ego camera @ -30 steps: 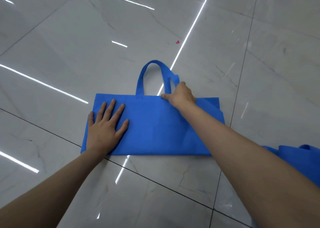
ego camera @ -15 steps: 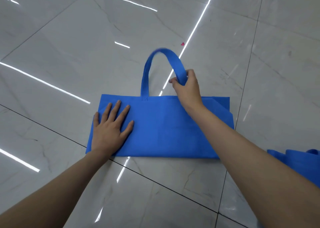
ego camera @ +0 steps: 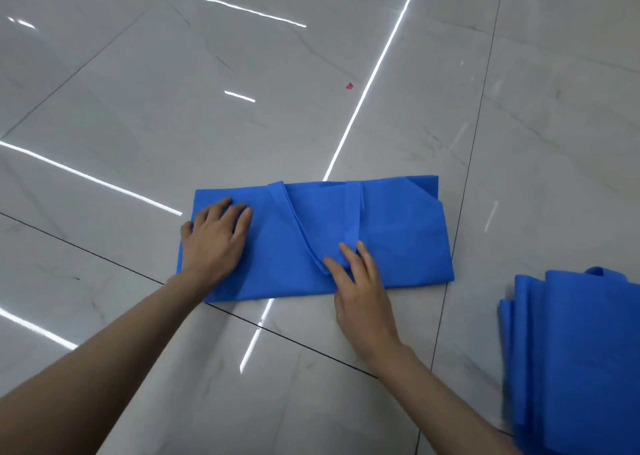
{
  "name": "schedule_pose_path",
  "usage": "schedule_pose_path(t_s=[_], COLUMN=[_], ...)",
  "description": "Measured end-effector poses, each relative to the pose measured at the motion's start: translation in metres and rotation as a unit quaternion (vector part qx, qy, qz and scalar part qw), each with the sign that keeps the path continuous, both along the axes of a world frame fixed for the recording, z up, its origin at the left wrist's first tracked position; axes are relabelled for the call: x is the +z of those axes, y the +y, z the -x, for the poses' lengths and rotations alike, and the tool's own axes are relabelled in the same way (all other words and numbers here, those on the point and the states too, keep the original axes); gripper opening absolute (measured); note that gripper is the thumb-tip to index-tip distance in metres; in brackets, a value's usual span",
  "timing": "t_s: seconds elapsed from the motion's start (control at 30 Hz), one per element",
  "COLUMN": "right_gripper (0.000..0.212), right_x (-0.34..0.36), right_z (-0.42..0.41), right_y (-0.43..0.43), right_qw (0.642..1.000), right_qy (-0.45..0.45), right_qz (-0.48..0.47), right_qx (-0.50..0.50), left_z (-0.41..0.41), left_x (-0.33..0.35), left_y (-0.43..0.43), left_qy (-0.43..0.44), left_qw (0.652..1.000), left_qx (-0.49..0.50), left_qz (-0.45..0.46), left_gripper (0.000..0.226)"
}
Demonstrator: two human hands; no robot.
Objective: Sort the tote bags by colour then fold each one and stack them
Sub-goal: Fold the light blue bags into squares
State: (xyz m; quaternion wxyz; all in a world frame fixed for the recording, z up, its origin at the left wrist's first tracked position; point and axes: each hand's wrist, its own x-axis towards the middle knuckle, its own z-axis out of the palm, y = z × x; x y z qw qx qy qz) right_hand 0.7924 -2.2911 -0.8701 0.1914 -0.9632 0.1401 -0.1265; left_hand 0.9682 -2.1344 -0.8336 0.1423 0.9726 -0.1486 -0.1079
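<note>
Head view, one frame.

Item 1: blue tote bag (ego camera: pixel 401 240), one. It is thin matte fabric folded to a long flat rectangle. It lies on the floor at the centre of the frame, its long side running left to right. The upper right corner shows an angled tuck, and a soft crease crosses the middle. Its handle (ego camera: pixel 353 212), a flat strap loop, is laid down over the panel in a narrow U pointing toward the lower edge. Only one loop can be made out.

Item 2: hands, two, bare to the forearm. The left hand (ego camera: pixel 214 236) lies flat on the left end of the bag, palm down, fingers straight and close together. The right hand (ego camera: pixel 360 288) reaches in from the lower right. Its fingers are extended, and their tips press the bottom of the handle loop against the panel. Its thumb side is hidden.

Item 3: pile of blue bags (ego camera: pixel 581 350), same fabric, at the lower right, apart from the first bag. Several stepped edges show. The number cannot be counted, because the pile is blurred and cut off by the right and bottom borders.

Item 4: floor (ego camera: pixel 277 125), glossy grey marbled tiles with dark joints and streaks of reflected light.

Item 5: pink scrap (ego camera: pixel 349 86), one, small, above centre. What it is cannot be made out.
</note>
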Motion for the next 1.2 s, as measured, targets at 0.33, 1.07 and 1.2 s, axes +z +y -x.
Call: schedule_pose_path(t_s=[0.33, 1.07, 1.2], right_gripper=[0.046, 0.076, 0.068], right_x=[-0.008, 0.018, 0.011], right_z=[-0.005, 0.046, 0.045], right_y=[-0.017, -0.064, -0.064], right_qw=[0.998, 0.933, 0.947], right_qy=[0.012, 0.255, 0.225], right_qz=[-0.031, 0.000, -0.026], right_qx=[0.054, 0.255, 0.229], left_z=[-0.048, 0.039, 0.035], left_x=[0.026, 0.008, -0.002], left_y=[-0.096, 0.005, 0.040], left_qy=[0.134, 0.312, 0.140], left_qw=[0.980, 0.913, 0.940], left_qx=[-0.150, 0.001, -0.268], left_qz=[-0.013, 0.263, 0.158], left_gripper=[0.055, 0.012, 0.084])
